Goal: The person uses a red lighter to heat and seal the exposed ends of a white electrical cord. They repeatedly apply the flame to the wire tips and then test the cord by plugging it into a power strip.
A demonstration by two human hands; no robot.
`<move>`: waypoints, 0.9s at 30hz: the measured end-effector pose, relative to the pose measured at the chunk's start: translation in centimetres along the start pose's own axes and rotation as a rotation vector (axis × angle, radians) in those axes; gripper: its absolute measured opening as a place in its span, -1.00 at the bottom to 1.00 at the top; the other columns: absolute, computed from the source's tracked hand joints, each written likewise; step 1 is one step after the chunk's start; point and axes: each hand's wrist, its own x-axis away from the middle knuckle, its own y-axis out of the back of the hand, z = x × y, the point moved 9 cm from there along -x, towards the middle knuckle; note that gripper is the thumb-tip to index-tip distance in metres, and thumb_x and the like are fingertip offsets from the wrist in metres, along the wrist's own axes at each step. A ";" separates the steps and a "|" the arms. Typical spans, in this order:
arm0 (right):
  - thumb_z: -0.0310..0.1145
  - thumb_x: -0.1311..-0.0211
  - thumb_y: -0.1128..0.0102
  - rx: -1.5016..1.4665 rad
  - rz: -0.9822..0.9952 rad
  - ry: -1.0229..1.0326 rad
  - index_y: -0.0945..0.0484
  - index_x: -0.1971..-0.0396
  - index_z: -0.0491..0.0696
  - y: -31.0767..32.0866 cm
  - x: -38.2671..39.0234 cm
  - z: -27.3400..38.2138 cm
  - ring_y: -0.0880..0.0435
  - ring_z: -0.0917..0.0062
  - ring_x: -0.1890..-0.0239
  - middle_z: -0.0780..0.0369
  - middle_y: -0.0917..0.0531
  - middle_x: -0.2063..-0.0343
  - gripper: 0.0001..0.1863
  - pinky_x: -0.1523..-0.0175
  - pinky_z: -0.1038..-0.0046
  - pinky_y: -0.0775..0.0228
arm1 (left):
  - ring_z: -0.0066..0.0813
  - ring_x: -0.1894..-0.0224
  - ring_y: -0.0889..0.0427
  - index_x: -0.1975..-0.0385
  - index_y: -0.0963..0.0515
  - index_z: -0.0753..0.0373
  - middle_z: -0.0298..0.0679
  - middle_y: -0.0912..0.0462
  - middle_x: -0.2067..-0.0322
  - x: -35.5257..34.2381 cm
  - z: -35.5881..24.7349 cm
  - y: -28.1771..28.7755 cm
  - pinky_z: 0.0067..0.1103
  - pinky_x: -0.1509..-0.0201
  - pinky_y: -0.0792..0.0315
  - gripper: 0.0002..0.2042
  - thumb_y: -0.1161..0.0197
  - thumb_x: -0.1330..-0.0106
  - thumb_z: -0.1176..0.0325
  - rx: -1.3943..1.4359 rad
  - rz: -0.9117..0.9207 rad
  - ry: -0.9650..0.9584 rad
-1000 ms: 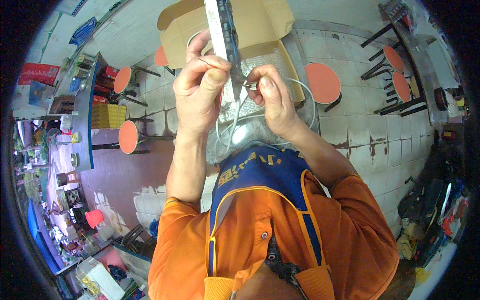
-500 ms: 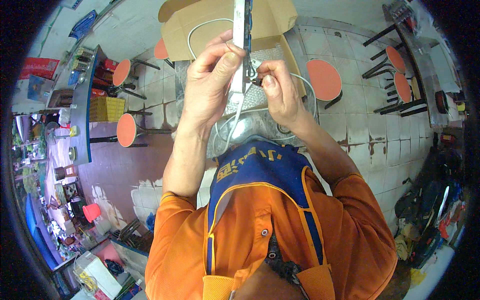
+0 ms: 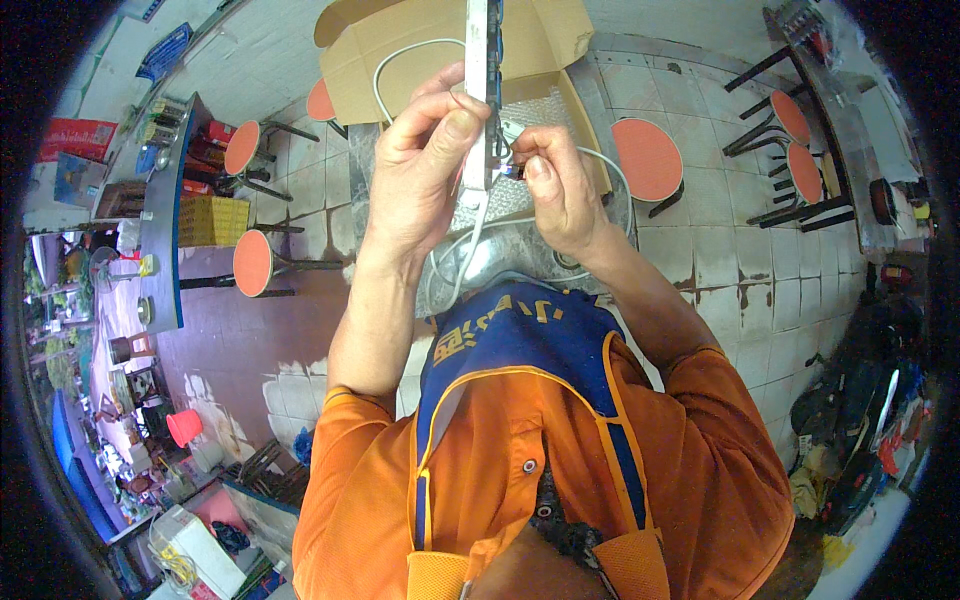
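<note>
My left hand (image 3: 425, 150) is closed around a long white power strip (image 3: 477, 70), held upright and seen edge-on, with a dark side facing right. A white cord (image 3: 470, 245) leaves its lower end and loops below. Close beside the strip's dark side, my right hand (image 3: 565, 190) is closed, thumb and forefinger pinched on a small dark piece (image 3: 513, 170). Its kind cannot be made out, nor whether it touches the strip. Behind both hands lies an open cardboard box (image 3: 405, 85) with bubble wrap (image 3: 540, 112) in it.
The box rests on a grey table (image 3: 510, 250) right in front of me. Round orange stools (image 3: 648, 160) stand on both sides. A blue-edged table (image 3: 165, 220) is at the left, with a yellow crate (image 3: 213, 220) beside it. Another table (image 3: 835, 130) stands at the right.
My right fingers have shifted slightly, and the small dark piece at their tips now sits a little lower and is turned differently. My left hand and the strip have hardly moved.
</note>
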 end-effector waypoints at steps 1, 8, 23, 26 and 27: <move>-0.29 -0.36 0.08 0.001 0.005 -0.002 -0.41 0.22 -0.15 0.0 0.0 0.0 -0.59 0.23 0.54 0.09 -0.55 0.57 -0.78 0.40 0.26 -0.39 | -0.43 -0.03 -0.53 0.21 -0.58 0.31 -0.17 -0.38 -0.19 0.0 0.0 0.0 -0.41 -0.09 -0.52 -0.85 -0.21 -0.33 0.39 0.002 0.000 0.000; -0.32 -0.36 0.08 0.012 -0.012 0.021 -0.40 0.22 -0.15 0.2 0.0 0.1 -0.58 0.24 0.55 0.11 -0.53 0.59 -0.80 0.41 0.27 -0.38 | -0.42 -0.18 -0.37 0.22 -0.61 0.30 -0.10 -0.28 -0.20 0.0 0.2 -0.1 -0.51 -0.23 -0.31 -0.87 -0.26 -0.30 0.43 0.047 0.015 0.027; -0.30 -0.38 0.10 -0.008 0.006 -0.012 -0.40 0.19 -0.16 -0.2 0.1 -0.4 -0.59 0.24 0.55 0.09 -0.53 0.58 -0.77 0.42 0.26 -0.38 | -0.48 0.08 -0.55 0.26 -0.56 0.31 -0.22 -0.43 -0.08 -0.1 0.5 0.5 -0.48 0.06 -0.54 -0.85 -0.19 -0.36 0.35 -0.054 0.018 -0.021; -0.29 -0.39 0.09 -0.004 0.018 -0.035 -0.39 0.19 -0.16 -0.2 0.1 -0.3 -0.59 0.23 0.55 0.09 -0.53 0.58 -0.77 0.42 0.26 -0.38 | -0.47 0.13 -0.57 0.26 -0.56 0.33 -0.20 -0.39 -0.13 -0.1 0.4 0.5 -0.50 0.09 -0.56 -0.84 -0.19 -0.36 0.35 -0.062 0.017 -0.057; -0.28 -0.39 0.09 -0.006 0.008 -0.029 -0.39 0.19 -0.16 -0.1 0.1 -0.3 -0.59 0.23 0.55 0.09 -0.53 0.58 -0.77 0.42 0.27 -0.38 | -0.46 0.12 -0.57 0.26 -0.56 0.34 -0.19 -0.38 -0.14 -0.1 0.5 0.5 -0.49 0.09 -0.56 -0.84 -0.19 -0.36 0.35 -0.041 0.014 -0.028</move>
